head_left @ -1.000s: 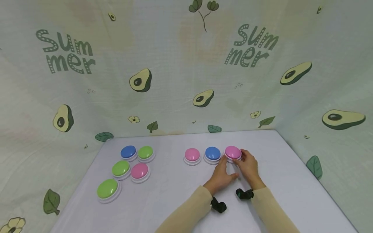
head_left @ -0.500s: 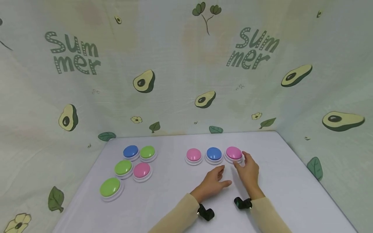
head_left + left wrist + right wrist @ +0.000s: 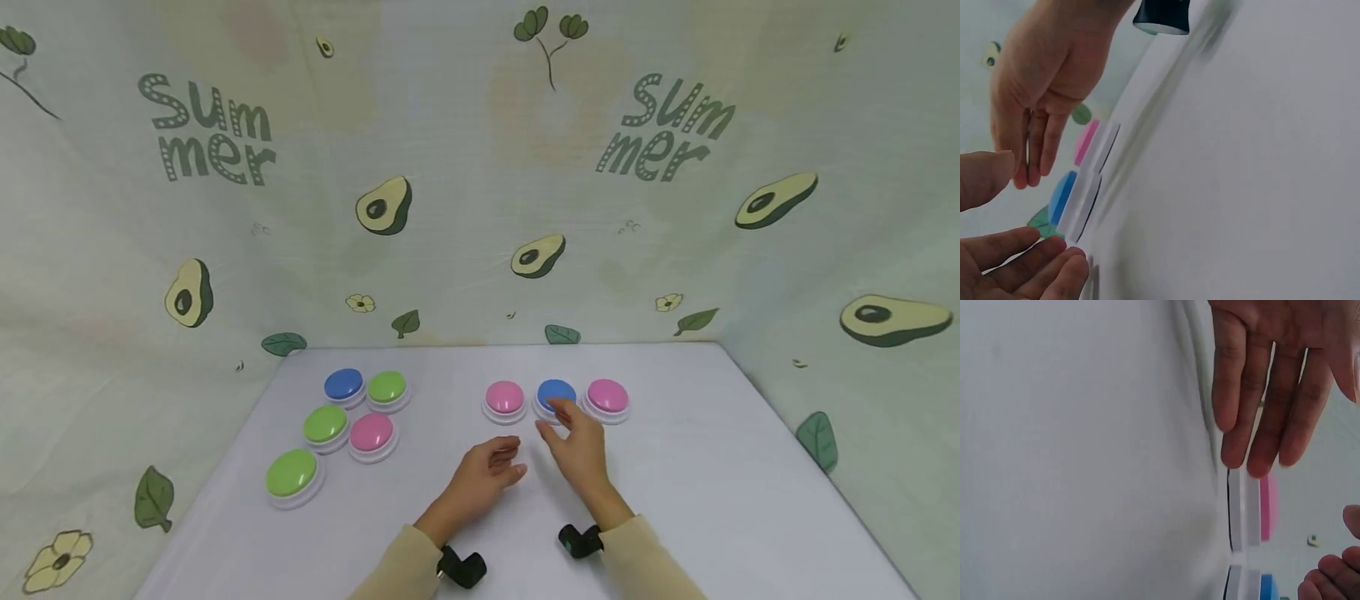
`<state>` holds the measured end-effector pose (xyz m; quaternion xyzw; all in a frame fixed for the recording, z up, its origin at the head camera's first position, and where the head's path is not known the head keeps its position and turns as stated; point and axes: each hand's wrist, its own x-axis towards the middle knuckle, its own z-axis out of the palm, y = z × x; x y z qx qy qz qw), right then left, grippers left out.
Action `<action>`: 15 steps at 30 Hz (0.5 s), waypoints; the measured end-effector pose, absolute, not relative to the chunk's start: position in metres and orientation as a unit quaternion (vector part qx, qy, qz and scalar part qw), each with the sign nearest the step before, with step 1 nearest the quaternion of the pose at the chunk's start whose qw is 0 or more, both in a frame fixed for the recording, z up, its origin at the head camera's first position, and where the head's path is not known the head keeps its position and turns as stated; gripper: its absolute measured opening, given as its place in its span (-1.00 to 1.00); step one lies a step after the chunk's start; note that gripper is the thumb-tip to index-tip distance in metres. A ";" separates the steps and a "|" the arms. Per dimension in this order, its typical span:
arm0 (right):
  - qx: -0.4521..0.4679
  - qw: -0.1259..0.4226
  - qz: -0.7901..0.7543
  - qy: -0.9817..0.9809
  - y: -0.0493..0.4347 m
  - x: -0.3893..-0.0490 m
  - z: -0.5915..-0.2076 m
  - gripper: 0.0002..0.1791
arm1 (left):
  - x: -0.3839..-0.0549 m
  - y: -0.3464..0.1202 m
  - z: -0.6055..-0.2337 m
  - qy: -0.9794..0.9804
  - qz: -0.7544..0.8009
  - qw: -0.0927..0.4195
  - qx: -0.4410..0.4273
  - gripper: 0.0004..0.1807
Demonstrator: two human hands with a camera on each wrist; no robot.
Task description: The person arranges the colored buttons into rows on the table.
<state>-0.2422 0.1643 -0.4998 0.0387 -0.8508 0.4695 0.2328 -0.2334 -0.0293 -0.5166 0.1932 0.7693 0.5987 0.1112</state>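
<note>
A pink push button (image 3: 505, 397), a blue push button (image 3: 551, 388) and a second pink push button (image 3: 608, 396), each on a white round base, stand in a row at the back. My right hand (image 3: 581, 454) holds nothing; in the head view its fingertips overlap the front of the blue button. In the right wrist view its fingers (image 3: 1275, 400) hang loosely straight. My left hand (image 3: 477, 482) hovers lower, in front of the left pink button, palm turned inward and fingers slightly bent around nothing. The left wrist view shows both hands apart, near the blue button (image 3: 1063, 197).
At the left of the white table (image 3: 420, 533) stand a blue button (image 3: 343, 384), a pink button (image 3: 371, 432) and green buttons (image 3: 291, 472). A printed cloth (image 3: 450, 167) rises behind the table and along its sides. Each wrist wears a small black camera (image 3: 461, 568).
My right hand has come away from the right pink button and moved left to the front of the blue one. My left hand has drawn back leftward from the row.
</note>
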 end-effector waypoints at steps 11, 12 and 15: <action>0.125 0.107 0.483 -0.860 0.095 -0.251 -0.511 -0.57 | -0.240 -0.129 -0.511 0.776 0.624 -0.073 0.056 -0.58; 0.135 0.090 0.488 -0.857 0.089 -0.252 -0.511 -0.56 | -0.241 -0.136 -0.510 0.774 0.624 -0.092 0.043 -0.59; 0.169 0.051 0.502 -0.846 0.070 -0.254 -0.513 -0.54 | -0.244 -0.156 -0.505 0.779 0.610 -0.149 0.015 -0.62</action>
